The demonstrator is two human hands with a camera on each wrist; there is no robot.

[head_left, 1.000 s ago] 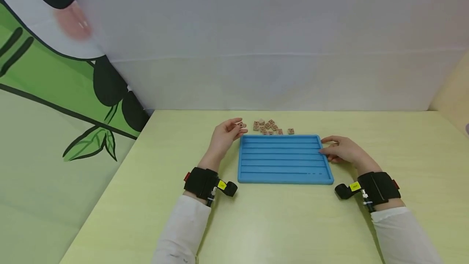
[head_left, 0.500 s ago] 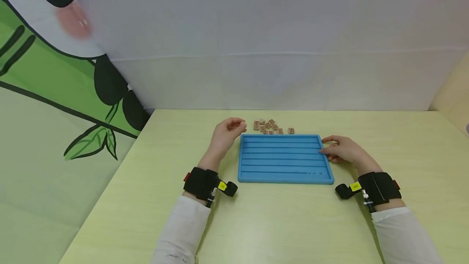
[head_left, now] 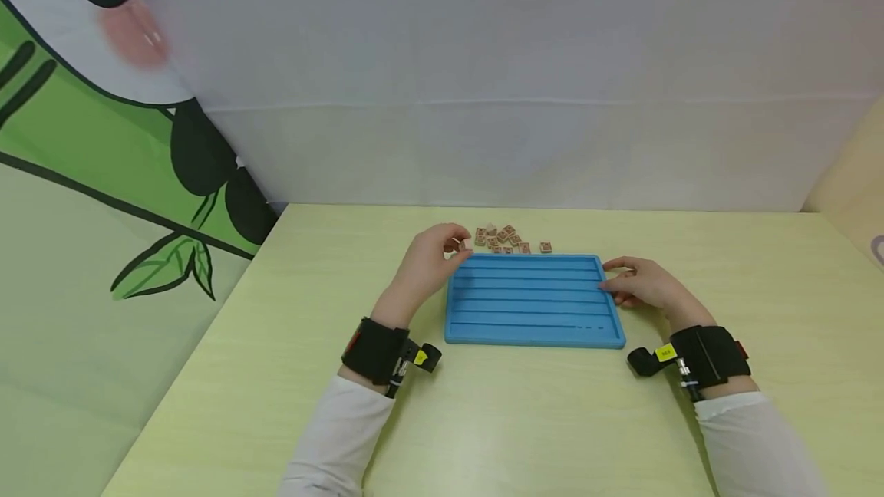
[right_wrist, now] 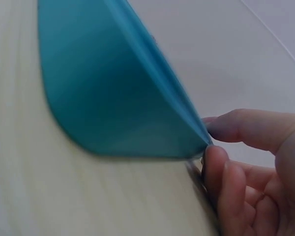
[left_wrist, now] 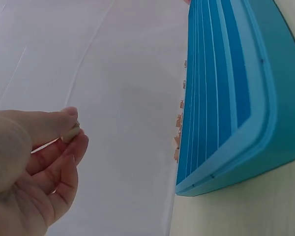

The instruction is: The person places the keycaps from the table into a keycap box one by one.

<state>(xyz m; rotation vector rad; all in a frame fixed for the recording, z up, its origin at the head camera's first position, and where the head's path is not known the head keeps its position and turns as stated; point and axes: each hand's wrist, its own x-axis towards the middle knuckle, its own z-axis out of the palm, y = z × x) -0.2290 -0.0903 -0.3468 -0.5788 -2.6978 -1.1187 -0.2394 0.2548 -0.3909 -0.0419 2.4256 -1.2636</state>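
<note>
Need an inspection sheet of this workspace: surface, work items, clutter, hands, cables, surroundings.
Surface: pale yellow table with a faint wood grain.
Work items: blue tray with long parallel ridges, no tiles seen in it; loose wooden tiles with dark markings, grouped beyond its far edge, markings too small to read.
Clutter: nothing seen.
Left hand: pinches a small tan piece, likely a tile, near the tray's far-left corner.
Right hand: thumb and fingers grip the tray's right edge.
Cables: no loose ones seen; black wrist straps carry small camera units.
Surroundings: whitish backdrop behind, green-and-black cartoon print at left.
</note>
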